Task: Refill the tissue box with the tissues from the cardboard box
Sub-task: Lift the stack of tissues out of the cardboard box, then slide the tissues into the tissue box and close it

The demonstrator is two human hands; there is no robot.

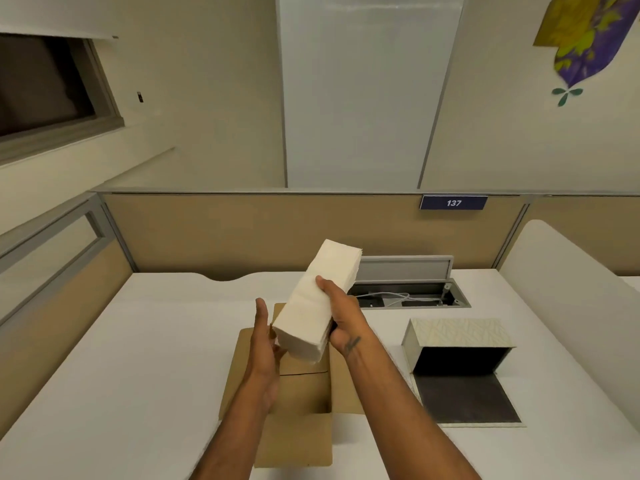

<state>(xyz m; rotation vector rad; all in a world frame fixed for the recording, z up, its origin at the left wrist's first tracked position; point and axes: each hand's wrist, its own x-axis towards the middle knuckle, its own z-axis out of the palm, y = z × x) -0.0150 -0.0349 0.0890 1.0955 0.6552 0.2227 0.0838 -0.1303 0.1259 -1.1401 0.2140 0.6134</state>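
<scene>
The person held a thick stack of white tissues (313,306) up above the open cardboard box (294,410), which sat on the white counter (121,358) close to its near edge. The right hand (341,318) was clamped around the stack's right side, thumb lying over the top face. The left hand (265,341) was flat and open, palm pressed against the stack's near left corner and not closed around it. The stack tilted, its far end raised toward the partition. To the right, well apart from the cardboard box, the patterned tissue box (457,332) lay on the counter with its near end open, the dark inside showing and a flap (464,398) folded down flat toward the near edge. Just beyond it a cable hatch (408,292) in the counter stood with its lid up
</scene>
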